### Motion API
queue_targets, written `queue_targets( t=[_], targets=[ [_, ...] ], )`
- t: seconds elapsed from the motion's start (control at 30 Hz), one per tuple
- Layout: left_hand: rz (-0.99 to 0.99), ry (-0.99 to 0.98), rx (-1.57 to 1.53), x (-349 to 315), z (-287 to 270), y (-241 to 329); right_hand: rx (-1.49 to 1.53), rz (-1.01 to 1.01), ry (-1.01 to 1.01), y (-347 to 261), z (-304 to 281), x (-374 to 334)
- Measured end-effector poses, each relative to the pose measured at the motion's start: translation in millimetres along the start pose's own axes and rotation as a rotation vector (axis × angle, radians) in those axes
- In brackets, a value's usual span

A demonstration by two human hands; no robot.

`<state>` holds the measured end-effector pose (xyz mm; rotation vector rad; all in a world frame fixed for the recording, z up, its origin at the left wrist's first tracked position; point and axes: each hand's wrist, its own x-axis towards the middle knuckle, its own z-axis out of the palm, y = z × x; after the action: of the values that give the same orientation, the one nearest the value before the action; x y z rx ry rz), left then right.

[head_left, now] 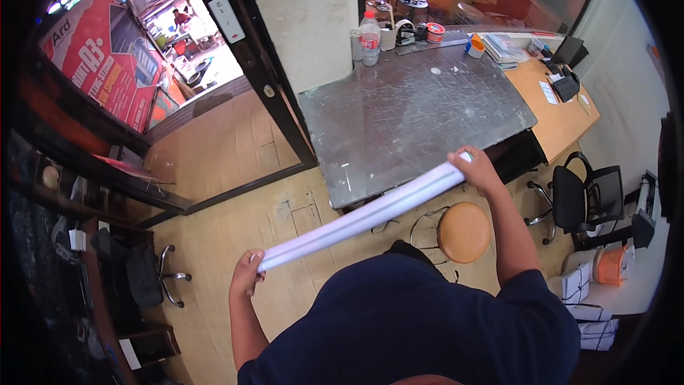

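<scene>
A long white roll [360,219], perhaps paper or banner sheet, stretches across in front of my body with a grey band along its length. My left hand [248,272] is closed round its lower left end. At the upper right end, my right hand [476,169] grips it with bent fingers. The roll slants up to the right, and its right part lies in front of the near edge of a dark, scratched tabletop [420,110]. I cannot tell whether it touches that edge.
A round tan stool [464,232] stands beyond my body, right of centre. On the table's far side are a plastic bottle [369,39] and an orange cup [475,46]. Office chairs stand at right [586,199] and left [142,271]. A dark-framed glass door [235,128] is at left.
</scene>
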<state>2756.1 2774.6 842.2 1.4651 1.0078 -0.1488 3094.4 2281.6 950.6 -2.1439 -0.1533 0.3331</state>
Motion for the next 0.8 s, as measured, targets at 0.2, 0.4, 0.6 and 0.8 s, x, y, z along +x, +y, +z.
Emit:
queue_targets(
  t=[0.2,0.4,0.6,0.8],
  targets=[
    [0.431,0.044,0.234,48,99,96,-0.042,0.308,-0.103,56,-75,144],
    [0.908,0.015,0.754,83,189,119,-0.096,0.472,0.063,163,-95,255],
    [0.485,0.103,0.905,110,206,143,-0.551,0.170,0.498,161,-53,253],
    [0.962,0.280,1.116,136,219,152,0.138,-0.112,1.083,168,-13,154]
  ],
)
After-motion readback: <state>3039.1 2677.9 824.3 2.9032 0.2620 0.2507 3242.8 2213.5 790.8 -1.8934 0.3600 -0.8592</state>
